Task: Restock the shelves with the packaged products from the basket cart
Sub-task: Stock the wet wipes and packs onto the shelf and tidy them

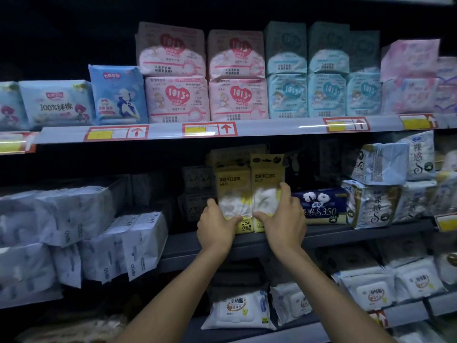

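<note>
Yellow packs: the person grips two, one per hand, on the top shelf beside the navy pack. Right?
Wrong shelf. In the head view the left hand and right hand grip the yellow packs on the middle shelf, not the top, beside the navy pack.

light: dim, dark upper corners | glare: shelf-edge strip [272, 126] | blur: soft at edges | distortion: wide-angle bowing

Middle shelf [346, 232]: two yellow packs [267, 179] upright, navy pack [321, 206] beside.
</note>
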Motion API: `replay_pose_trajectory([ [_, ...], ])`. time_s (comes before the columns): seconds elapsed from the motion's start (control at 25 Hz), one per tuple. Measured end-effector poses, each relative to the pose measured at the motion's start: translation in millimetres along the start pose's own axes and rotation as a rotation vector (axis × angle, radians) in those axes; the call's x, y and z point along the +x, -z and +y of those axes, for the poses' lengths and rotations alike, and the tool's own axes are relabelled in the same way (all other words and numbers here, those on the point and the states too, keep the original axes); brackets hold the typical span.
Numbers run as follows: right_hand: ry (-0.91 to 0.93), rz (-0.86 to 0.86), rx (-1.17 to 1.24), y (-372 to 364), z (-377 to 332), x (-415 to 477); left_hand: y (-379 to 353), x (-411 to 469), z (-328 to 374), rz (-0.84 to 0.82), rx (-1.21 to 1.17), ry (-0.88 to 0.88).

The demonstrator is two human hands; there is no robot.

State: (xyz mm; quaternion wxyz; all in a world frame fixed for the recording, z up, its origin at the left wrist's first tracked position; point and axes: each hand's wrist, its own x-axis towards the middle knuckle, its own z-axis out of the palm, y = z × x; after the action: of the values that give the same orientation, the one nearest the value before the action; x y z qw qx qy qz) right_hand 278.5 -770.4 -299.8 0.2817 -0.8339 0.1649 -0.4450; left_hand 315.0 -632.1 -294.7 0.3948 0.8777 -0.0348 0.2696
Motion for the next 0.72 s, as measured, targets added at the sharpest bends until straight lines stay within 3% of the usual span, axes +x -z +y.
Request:
replay_pose_trajectory([
  [0.24, 0.144, -0.101, -0.051, 8, 18, -13, 7, -9, -1, 0.009, 0.228, -0.062],
  [0.32, 0.244, -0.079, -0.110, 14, 23, -20, 11, -14, -13, 0.165, 0.436, -0.227],
  [0.44, 0.375, -0.067, -0.258, 18, 25, -17, 18, -11, -25, 0.355, 0.629, -0.614],
  [0.52, 0.439, -0.090, -0.324, 15, 25, -8, 19, -5, -20, 0.285, 0.721, -0.757],
  [0.6, 0.466, -0.126, -0.346, 12, 24, -1, 12, -4, -10, 0.165, 0.799, -0.782],
  [0.72, 0.485, -0.138, -0.365, 8, 25, 6, 2, 1, -6, 0.193, 0.767, -0.805],
])
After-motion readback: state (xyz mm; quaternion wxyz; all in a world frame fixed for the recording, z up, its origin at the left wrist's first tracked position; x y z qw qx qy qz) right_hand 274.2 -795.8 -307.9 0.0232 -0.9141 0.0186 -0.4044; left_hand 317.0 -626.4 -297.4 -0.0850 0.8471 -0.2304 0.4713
